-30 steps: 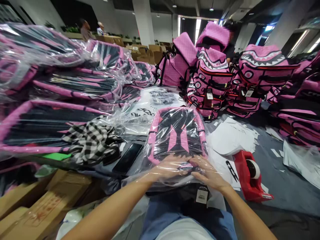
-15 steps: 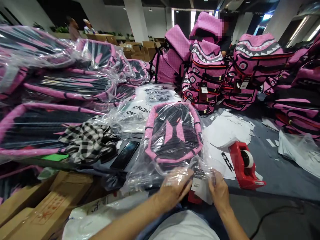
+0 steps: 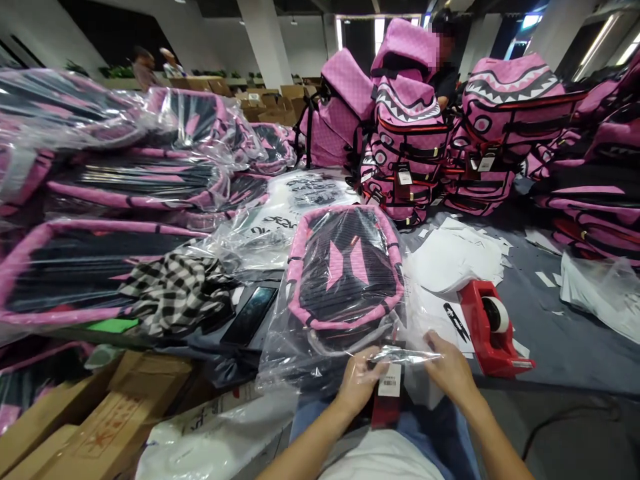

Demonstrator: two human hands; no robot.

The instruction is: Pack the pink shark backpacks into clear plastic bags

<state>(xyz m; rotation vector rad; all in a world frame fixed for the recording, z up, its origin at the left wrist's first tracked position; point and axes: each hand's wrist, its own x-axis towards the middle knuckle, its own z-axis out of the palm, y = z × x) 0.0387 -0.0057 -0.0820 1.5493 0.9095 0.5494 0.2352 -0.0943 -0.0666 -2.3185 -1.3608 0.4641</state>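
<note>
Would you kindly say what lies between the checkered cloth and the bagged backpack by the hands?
The head view shows a dark phone and a small white scrap between the checkered cloth and bagged backpack.

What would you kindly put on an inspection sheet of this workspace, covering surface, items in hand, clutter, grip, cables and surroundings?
Surface: dark grey table, with paper scraps on it.
Items in hand: pink-and-black backpack inside a clear plastic bag; white tag at its near end.
Clutter: phone and checkered cloth to the left; white papers and red tape dispenser to the right.
Grip: left hand and right hand pinch the bag's near edge.
Cables: apparently one dark cord, lower right.
Surroundings: bagged backpacks stacked left, unbagged backpacks beyond, cardboard boxes lower left.
</note>
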